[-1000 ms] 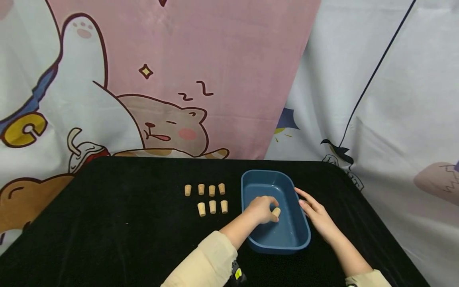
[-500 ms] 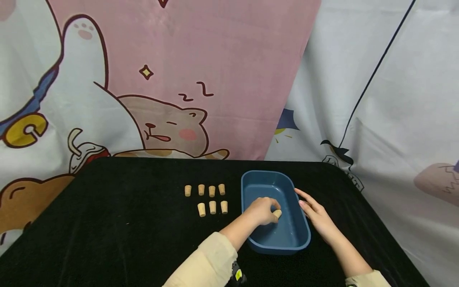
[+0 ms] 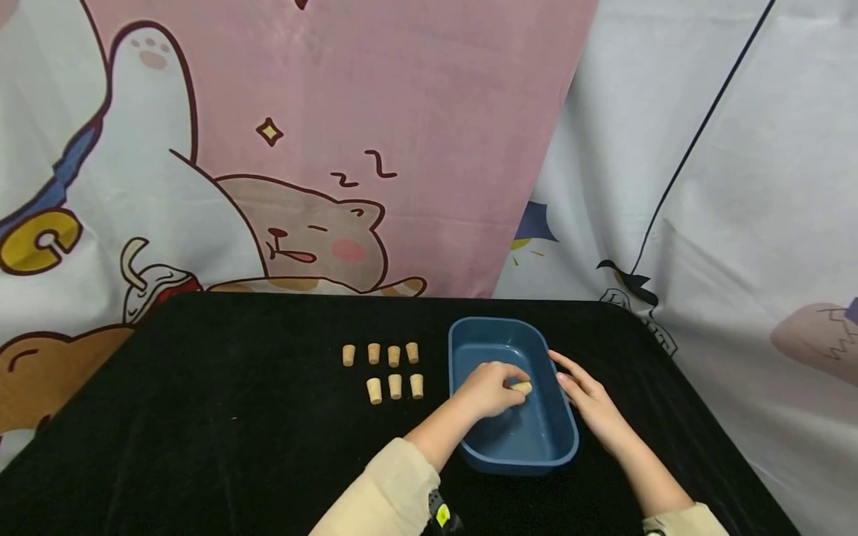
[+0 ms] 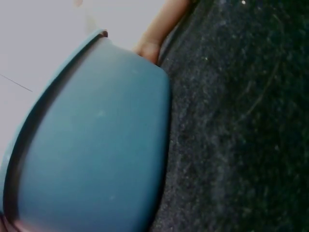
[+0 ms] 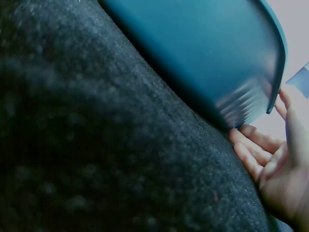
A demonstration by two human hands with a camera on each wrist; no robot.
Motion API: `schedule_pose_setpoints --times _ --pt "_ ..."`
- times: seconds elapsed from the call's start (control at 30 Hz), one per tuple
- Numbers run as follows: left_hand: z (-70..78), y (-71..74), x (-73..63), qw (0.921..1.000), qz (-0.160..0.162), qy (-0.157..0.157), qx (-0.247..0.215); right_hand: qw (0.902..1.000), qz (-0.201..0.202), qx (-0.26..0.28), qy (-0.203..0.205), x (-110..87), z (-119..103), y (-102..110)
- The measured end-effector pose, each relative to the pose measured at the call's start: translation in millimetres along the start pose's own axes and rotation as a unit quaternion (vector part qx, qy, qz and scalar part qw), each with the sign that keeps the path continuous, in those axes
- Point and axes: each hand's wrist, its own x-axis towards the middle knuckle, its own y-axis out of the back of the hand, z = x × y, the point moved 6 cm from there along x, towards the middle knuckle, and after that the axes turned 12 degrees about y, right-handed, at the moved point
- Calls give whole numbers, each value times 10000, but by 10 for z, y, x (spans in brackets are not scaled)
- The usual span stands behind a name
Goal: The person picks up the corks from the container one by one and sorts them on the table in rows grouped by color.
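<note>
Inside the blue plastic basin (image 3: 512, 447), my left hand (image 3: 489, 388) pinches a small tapered cork stopper (image 3: 522, 388) between thumb and fingers, low over the floor. Along the basin's right side, my right hand (image 3: 593, 398) rests its fingertips against the outer wall; the right wrist view shows this hand (image 5: 282, 179) with its fingers extended and touching the wall. The left wrist camera sees only the basin's outside wall (image 4: 96, 140); the left hand's grip is hidden there.
Left of the basin, several cork stoppers stand in two rows, a back row (image 3: 393, 356) and a front row (image 3: 395, 387). Black cloth (image 3: 234, 387) covers the table. A printed curtain (image 3: 436, 149) hangs behind it.
Within the basin, my left hand has turned the cork stopper from a slant to lying nearly flat, moving it slightly right and up. My right hand stays at the basin's side.
</note>
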Motion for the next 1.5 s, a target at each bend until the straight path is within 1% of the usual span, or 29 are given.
schedule_pose_setpoints --times 0.2,0.37,0.57,0.7,0.97,1.1,1.2,1.3,1.4,1.5 --pt "47 60 -21 9986 63 -445 -290 9999 23 -111 -59 -3 4 -3" --pt "104 142 -74 9946 174 -858 -557 9997 54 -211 -107 5 6 -3" --pt "141 265 -196 9871 364 -1269 -910 9995 89 -289 -128 9 5 -5" --pt "151 380 -301 9825 512 -1430 -1081 9993 127 -316 -144 12 3 -5" --pt "161 575 -528 9766 625 -1571 -1327 9992 166 -304 -194 12 9 -6" --pt "157 659 -652 9745 658 -1660 -1357 9991 191 -305 -228 18 6 -9" --pt "180 744 -774 9738 668 -1679 -1383 9992 202 -281 -223 18 -1 -9" --pt "219 849 -930 9737 636 -1633 -1458 9994 205 -230 -183 12 -8 -7" --pt "148 904 -962 9730 674 -1599 -1522 9997 172 -171 -100 6 -11 -7" --pt "33 934 -929 9713 764 -1632 -1551 9998 138 -128 -49 1 -10 -9"
